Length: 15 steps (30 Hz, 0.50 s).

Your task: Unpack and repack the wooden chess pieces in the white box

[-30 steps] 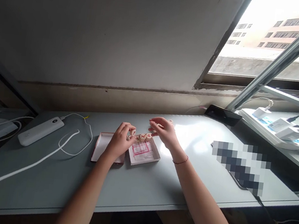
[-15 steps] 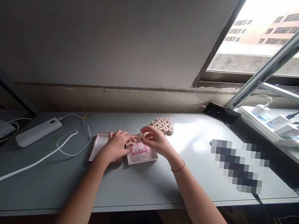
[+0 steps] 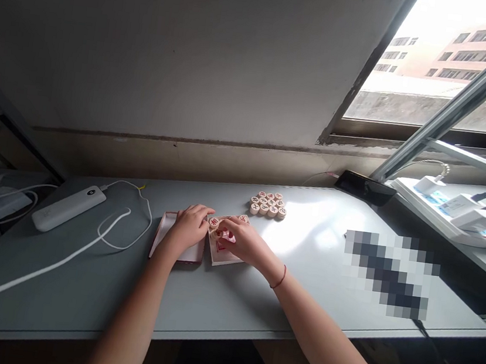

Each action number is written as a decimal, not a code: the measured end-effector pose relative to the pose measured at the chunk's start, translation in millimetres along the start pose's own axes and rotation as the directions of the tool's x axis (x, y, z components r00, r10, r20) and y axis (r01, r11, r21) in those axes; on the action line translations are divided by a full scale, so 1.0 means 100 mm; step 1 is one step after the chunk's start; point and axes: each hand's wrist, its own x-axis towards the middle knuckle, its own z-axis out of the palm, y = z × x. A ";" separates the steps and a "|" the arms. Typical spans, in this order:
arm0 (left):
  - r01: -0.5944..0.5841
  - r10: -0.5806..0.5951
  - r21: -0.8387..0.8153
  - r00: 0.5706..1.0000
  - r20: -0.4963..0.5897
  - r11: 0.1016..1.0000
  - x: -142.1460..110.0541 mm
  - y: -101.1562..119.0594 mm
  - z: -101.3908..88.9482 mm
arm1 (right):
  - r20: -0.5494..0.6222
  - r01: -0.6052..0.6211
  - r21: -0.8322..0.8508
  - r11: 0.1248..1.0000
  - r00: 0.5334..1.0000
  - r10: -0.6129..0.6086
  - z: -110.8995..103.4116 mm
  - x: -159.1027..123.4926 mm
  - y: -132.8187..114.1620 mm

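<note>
A shallow white box [image 3: 220, 260] with a pink grid inside holds several round Chinese chess pieces along its far side, one of them a piece [image 3: 214, 222] at the far left corner. Over this box, my right hand [image 3: 242, 242] has its fingers pinched on a Chinese chess piece [image 3: 219, 233]; its fingers hide part of the pieces behind. My left hand [image 3: 193, 226] holds nothing, its fingers stretched toward the far left corner of the box. Beneath that hand lies a second shallow box half with a dark red edge [image 3: 189, 263].
Several Chinese chess pieces [image 3: 269, 204] stand grouped in rows behind the white box. A white power bank [image 3: 69, 208] with a cable [image 3: 65, 260] lies to the left. A dark phone [image 3: 365, 187] leans at the back right beside a power strip [image 3: 418, 195]. A blurred patch covers something at right.
My right hand has come down into the white box, its pinched fingers now lower and further left. My left hand has drawn back slightly up and away from the chess pieces.
</note>
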 end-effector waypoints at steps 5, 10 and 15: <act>-0.024 0.026 -0.036 0.998 0.055 0.999 -0.01 0.05 0.00 | 0.006 0.000 -0.046 0.999 1.000 0.001 0.08 0.03 -0.01; -0.072 0.076 -0.075 0.996 0.053 0.995 -0.02 0.11 0.04 | -0.076 0.009 0.134 0.991 0.997 0.001 -0.07 0.03 0.02; -0.075 0.076 -0.030 0.996 0.054 0.997 -0.04 0.14 0.14 | -0.292 -0.294 0.153 0.943 0.899 0.328 -0.52 0.16 0.42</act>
